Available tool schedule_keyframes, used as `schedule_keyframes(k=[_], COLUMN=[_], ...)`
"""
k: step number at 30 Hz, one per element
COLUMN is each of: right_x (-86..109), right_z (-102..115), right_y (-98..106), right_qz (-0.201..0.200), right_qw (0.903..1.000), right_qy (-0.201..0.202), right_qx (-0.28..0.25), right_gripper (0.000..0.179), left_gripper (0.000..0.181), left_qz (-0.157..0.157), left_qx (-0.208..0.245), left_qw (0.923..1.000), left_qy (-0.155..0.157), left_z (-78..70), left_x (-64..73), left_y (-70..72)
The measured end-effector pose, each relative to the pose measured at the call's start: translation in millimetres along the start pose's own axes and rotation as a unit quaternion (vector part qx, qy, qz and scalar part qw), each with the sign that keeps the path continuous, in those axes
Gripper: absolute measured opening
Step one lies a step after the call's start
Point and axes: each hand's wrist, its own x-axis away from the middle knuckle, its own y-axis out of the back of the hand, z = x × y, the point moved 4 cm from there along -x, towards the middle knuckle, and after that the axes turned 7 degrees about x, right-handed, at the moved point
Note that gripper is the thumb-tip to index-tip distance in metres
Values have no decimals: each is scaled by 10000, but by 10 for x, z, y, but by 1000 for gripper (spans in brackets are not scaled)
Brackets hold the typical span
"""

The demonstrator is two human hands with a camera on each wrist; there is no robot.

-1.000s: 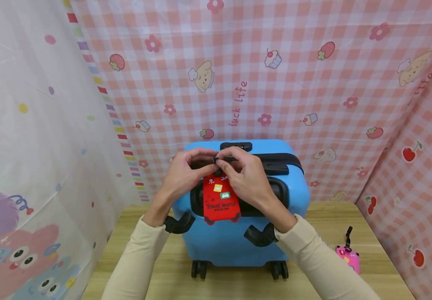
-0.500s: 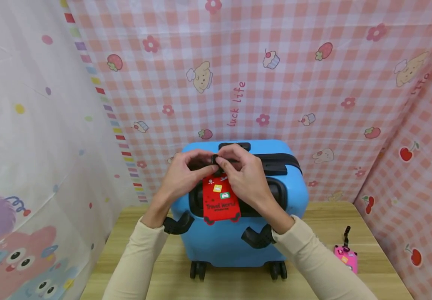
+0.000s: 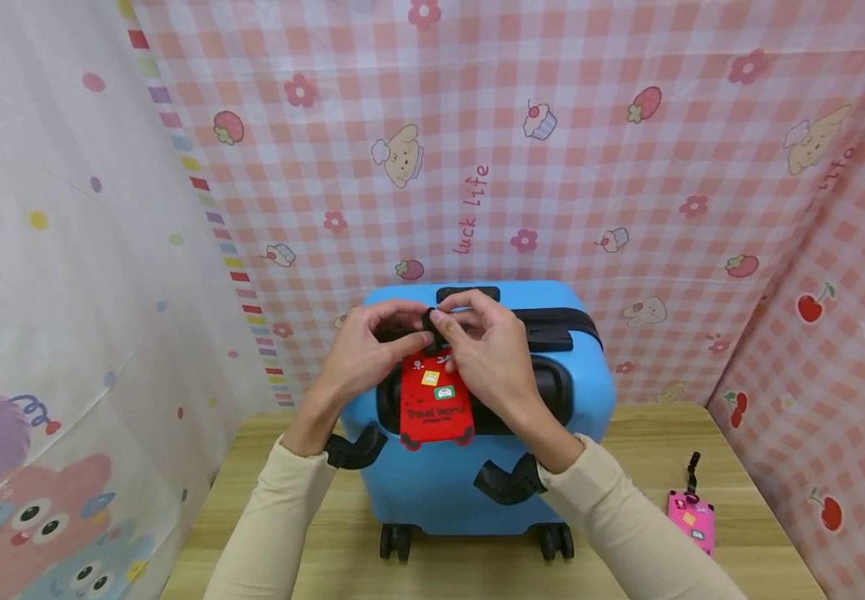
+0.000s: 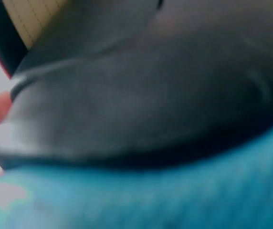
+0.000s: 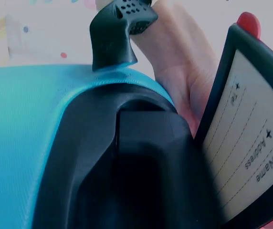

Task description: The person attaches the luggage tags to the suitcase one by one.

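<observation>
A red luggage tag [image 3: 436, 412] shaped like a small suitcase hangs by its black strap [image 3: 429, 319] at the handle of a blue suitcase [image 3: 447, 492]. Thumb and fingers of my left hand [image 3: 365, 354] pinch the strap from the left. From the other side my right hand [image 3: 498, 362] pinches it too, thumb close to the left fingertips. Whether the strap is buckled is hidden by the fingers. In the right wrist view the tag's white name card [image 5: 251, 138] faces the black side handle [image 5: 151, 129]. The left wrist view is blurred, with the handle [image 4: 103, 105] filling most of it.
A pink luggage tag [image 3: 692, 521] with a black strap lies on the wooden table [image 3: 252, 517], right of the suitcase. Black camera mounts [image 3: 507, 482] sit on both wrists. A pink checked curtain [image 3: 507, 192] stands behind, and a white printed one [image 3: 102, 292] at the left.
The red tag has shifted slightly left, and more of the strap shows between the fingertips. Both hands keep their pinch, with the right fingers moving a little. The head view drifts slightly.
</observation>
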Motion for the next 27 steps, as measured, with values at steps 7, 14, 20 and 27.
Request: schedule_keyframes(k=[7, 14, 20, 27], right_x=[12, -1, -11, -26], right_z=[14, -16, -30, -34], right_y=[-6, 2, 4, 5], right_qz=[60, -220, -409, -466], right_qw=[9995, 9992, 9984, 9978], right_qy=[-53, -197, -279, -406], right_qx=[-291, -273, -263, -231], right_gripper=[22, 23, 23, 27], left_gripper=[29, 30, 33, 33], left_qz=[16, 164, 310, 419], left_qx=[94, 39, 46, 62], left_qw=[9999, 9998, 9995, 9991], left_qy=[56, 55, -5, -59], left_z=[-1, 16, 2, 7], left_x=[-2, -9, 3, 7], left_y=[12, 10, 9, 9])
